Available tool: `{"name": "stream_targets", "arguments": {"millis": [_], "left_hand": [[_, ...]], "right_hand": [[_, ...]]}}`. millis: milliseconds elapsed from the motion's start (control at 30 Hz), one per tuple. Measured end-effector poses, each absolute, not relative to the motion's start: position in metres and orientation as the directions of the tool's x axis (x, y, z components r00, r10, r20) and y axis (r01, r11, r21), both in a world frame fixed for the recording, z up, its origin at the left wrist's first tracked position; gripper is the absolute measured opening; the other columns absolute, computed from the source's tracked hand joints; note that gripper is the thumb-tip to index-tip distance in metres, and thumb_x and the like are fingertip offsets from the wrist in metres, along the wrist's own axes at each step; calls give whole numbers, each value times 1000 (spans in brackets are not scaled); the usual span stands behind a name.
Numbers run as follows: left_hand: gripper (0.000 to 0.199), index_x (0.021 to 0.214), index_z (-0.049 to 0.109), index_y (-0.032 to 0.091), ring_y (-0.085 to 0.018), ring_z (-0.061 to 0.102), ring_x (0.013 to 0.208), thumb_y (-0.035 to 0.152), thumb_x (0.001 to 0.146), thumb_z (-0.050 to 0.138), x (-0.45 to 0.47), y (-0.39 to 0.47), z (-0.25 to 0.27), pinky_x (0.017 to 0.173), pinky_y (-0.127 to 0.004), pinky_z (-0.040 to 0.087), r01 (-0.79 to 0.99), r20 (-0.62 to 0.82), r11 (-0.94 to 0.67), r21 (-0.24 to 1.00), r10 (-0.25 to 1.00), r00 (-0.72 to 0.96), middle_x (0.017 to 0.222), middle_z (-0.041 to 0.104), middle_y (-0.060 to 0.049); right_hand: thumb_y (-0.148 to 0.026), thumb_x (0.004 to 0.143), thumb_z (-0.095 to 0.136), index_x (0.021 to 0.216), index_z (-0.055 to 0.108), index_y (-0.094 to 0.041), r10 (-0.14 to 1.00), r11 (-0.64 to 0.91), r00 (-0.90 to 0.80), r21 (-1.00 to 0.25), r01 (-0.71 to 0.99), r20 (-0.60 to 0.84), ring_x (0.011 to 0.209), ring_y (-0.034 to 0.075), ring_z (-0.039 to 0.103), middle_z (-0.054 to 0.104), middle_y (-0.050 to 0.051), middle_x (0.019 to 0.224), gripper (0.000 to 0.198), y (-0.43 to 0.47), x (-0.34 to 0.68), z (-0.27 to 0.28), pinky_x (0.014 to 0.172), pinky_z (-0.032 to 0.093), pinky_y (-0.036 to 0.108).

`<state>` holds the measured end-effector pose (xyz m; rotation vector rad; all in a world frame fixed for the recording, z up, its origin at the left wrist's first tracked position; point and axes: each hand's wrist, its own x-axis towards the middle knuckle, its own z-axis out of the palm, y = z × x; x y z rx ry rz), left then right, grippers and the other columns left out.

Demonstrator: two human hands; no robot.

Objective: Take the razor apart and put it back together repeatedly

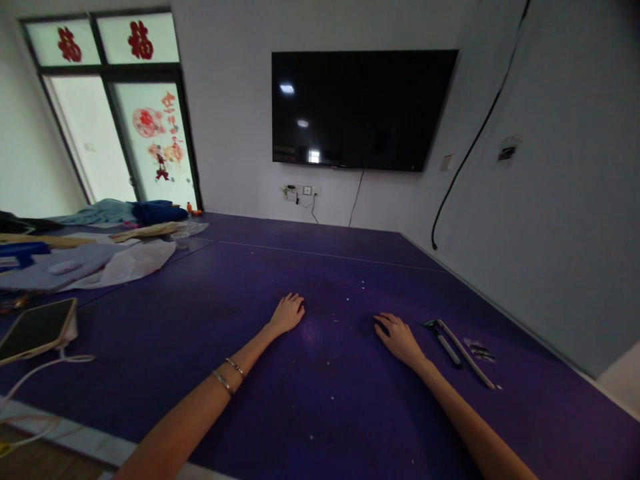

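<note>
My left hand (289,313) rests palm down on the purple tabletop (240,400), fingers stretched out and holding nothing. Two bracelets circle that wrist. Across from it, my right hand (399,338) also lies on the surface, fingers spread and bare. Just right of it are a slim dark-and-grey tool (449,350), perhaps a cutter, and a long pale strip (466,355) lying at a slant. A small clear packet with dark pieces (480,350) lies beyond the strip. Several tiny white bits are scattered between and in front of my hands.
At the left edge a phone or tablet (37,331) leans on a white stand with a white cable (50,363). Behind it are plastic sheets (140,263), a blue item (23,253) and folded cloths (100,211). A wall-mounted television (360,110) and hanging black cable (480,133) are farther back.
</note>
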<state>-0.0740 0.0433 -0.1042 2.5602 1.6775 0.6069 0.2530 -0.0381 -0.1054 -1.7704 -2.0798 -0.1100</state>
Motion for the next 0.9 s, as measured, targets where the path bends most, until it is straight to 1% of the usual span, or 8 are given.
{"name": "stream_targets", "arguments": {"millis": [167,267,600,900], "left_hand": [[38,117,54,15,-28,35,127,29,85,37,-75,45,-106,103,-46,28,873,318,-427,236,883,346,131,47,-13],[38,117,54,15,-27,35,127,29,85,38,-76,46,-106,103,-45,28,872,317,-429,234,882,349,131,48,-12],[40,118,53,12,-28,34,127,28,86,36,-77,44,-103,103,-45,27,866,302,-442,233,879,368,132,46,-15],[39,118,53,13,-28,33,128,28,86,36,-77,44,-104,103,-46,26,859,305,-444,255,880,365,133,46,-14]], "right_hand": [[-35,86,38,117,58,-19,932,190,-110,-208,960,347,111,26,48,54,11,122,41,-37,254,-106,92,38,40],[-36,86,37,118,58,-18,930,197,-117,-203,959,350,111,26,48,54,11,122,42,-36,255,-109,92,38,40],[-34,86,37,118,58,-17,927,205,-122,-206,957,356,112,25,48,53,12,123,41,-36,257,-110,92,38,39],[-34,85,39,117,58,-19,929,203,-113,-229,952,353,112,26,48,53,11,123,40,-35,257,-111,92,38,41]]}}
